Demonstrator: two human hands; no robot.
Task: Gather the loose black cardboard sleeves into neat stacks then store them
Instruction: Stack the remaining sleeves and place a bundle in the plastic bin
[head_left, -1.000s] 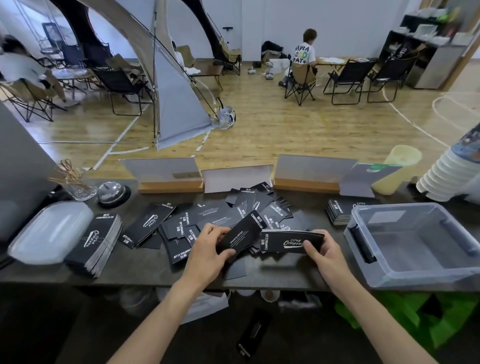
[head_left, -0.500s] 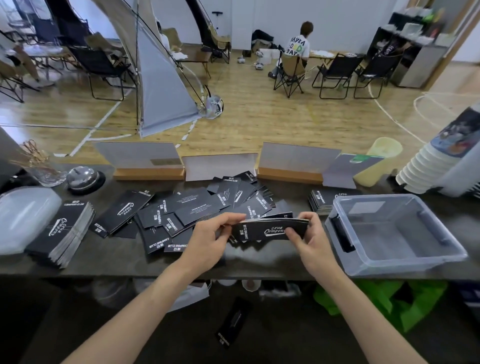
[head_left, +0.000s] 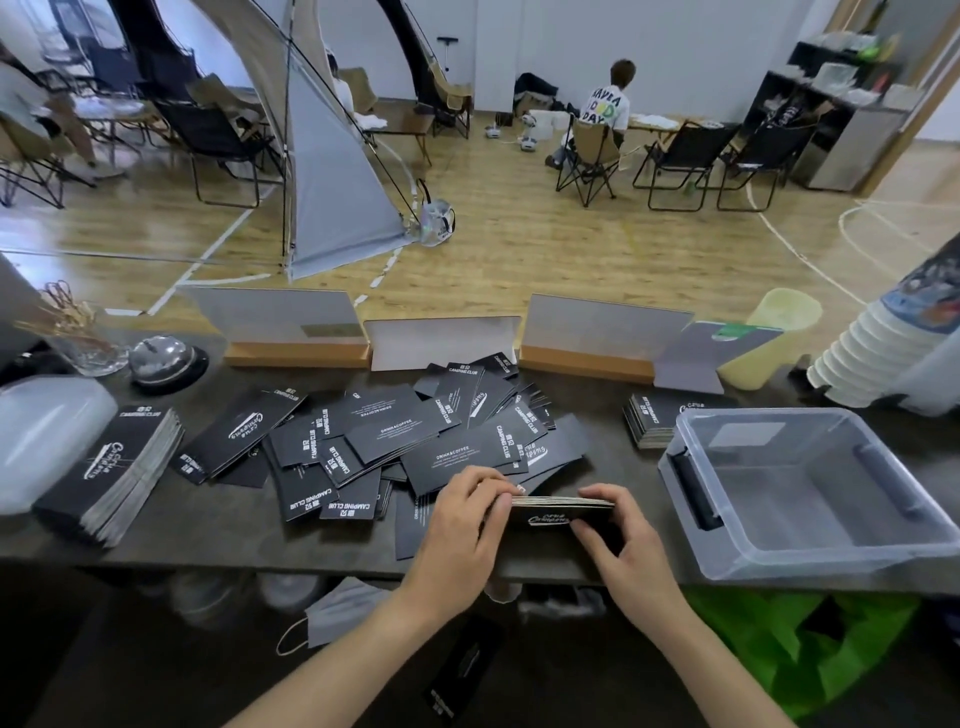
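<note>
While squaring edges, left hand (head_left: 462, 525) and right hand (head_left: 621, 540) pinch small sleeve stack (head_left: 558, 512) at both ends above surface (head_left: 218, 530); clear bin (head_left: 810, 493) waits alongside

Loose black sleeves (head_left: 395, 434) read "CAMPING CLUB" and "DRINK&COFFEE" — a seated person's T-shirt (head_left: 609, 108) shows "DAY".

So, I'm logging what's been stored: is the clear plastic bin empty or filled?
Empty. The clear bin shows only its bare floor, with nothing inside; a sleeve stack lies on the table beside it, outside.
</note>
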